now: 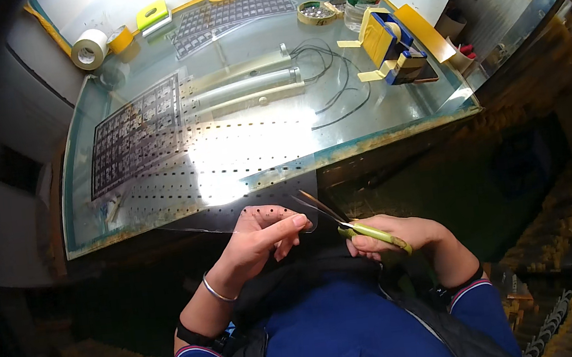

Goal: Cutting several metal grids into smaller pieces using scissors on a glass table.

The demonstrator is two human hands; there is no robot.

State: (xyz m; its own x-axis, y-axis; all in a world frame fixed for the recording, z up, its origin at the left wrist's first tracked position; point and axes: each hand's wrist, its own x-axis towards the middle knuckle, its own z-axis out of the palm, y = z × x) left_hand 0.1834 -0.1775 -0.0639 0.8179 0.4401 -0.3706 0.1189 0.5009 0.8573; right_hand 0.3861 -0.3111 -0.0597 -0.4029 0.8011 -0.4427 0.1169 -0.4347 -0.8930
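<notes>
My left hand (267, 233) pinches the near right corner of a clear film sheet (239, 168) dotted with rows of small black marks. The sheet reaches over the front edge of the glass-topped table, and a bright glare hides part of it. In my right hand (393, 235) is a pair of scissors (361, 228) with green handles. Their blades are parted and point up and left, close to the sheet's right edge. Whether the blades touch the film I cannot tell.
The glass table (390, 108) bears a black-framed grid sheet (135, 135) at left and further grid sheets (234, 16) behind. A yellow and blue tape dispenser (390, 42), a plastic bottle (360, 3), tape rolls (89, 49) and a thin cable (345, 81) lie around them.
</notes>
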